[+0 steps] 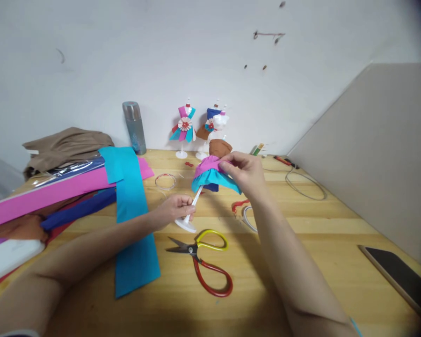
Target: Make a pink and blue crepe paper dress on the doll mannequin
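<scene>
My left hand (177, 210) is closed around the white stem of a small mannequin stand (185, 225), just above its round base. The stand is tilted, its top leaning away to the right. On it sits a miniature dress (214, 175) with a brown top, a pink waist and a turquoise skirt, with some dark blue beneath. My right hand (243, 173) pinches the pink cloth at the dress's waist between thumb and fingertips. Below the hands, scissors (195, 251) with one yellow and one red handle lie partly open on the wooden table (266, 290).
Several dressed mini mannequins (185, 124) stand by the wall, near a steel flask (134, 128). Turquoise cloth (133, 224) and other coloured fabrics cover the left side. A phone (396, 276) lies at right, a cable (310, 189) behind it. Red ribbon (239, 205) lies beside my right forearm.
</scene>
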{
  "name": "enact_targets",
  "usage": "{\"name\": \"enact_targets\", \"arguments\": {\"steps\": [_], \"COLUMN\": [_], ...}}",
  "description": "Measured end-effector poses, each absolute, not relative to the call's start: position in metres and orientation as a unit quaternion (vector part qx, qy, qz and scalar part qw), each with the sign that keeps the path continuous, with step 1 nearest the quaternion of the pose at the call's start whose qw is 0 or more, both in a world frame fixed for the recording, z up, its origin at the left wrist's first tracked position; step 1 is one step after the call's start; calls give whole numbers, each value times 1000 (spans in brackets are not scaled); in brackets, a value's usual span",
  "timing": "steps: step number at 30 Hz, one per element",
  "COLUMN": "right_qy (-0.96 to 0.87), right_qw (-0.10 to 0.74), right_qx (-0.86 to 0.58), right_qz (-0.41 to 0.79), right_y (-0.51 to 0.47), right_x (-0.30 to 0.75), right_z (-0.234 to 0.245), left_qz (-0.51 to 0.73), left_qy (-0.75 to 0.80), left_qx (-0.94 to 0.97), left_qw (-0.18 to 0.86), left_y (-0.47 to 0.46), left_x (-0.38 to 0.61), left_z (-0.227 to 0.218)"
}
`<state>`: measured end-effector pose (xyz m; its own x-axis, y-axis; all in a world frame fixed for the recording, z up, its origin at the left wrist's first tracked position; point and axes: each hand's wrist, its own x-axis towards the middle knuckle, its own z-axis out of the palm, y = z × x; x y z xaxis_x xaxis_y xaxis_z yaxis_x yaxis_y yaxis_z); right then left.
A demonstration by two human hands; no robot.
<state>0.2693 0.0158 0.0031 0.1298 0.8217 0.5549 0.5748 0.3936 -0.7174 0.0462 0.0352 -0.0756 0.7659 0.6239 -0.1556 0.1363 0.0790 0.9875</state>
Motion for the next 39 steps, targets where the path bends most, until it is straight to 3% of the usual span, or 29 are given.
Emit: {"name": "enact_targets", "arguments": {"steps": [3,8,11,17,24,34,39], "right_qy": [-678,-800,-795,-722,-651,-571,-563], "right_qw": [498,390,374,364,280,312,332], "right_qx": [-530,-456,-476,-554,-513,-467,-475], "right_qz": [111,-27,-46,197,485,599,589], "right_y": [13,10,14,23,32,31,23], "right_x": [271,268,264,256,242,234,233], "right_z": [5,4,-3,-21,-49,-60,-70], "left_qz": [182,183,175,118,77,-30,102], "left_qy": [293,296,308,359,417,320,360], "left_qx": [662,664,661,631,634,778,845], "left_qw": [666,661,661,678,647,540,382], "left_y": [37,34,27,4,-32,-28,14], "left_x": [46,47,49,46,27,9,4], "left_z": [-76,-69,-61,-51,-70,-52,-23]}}
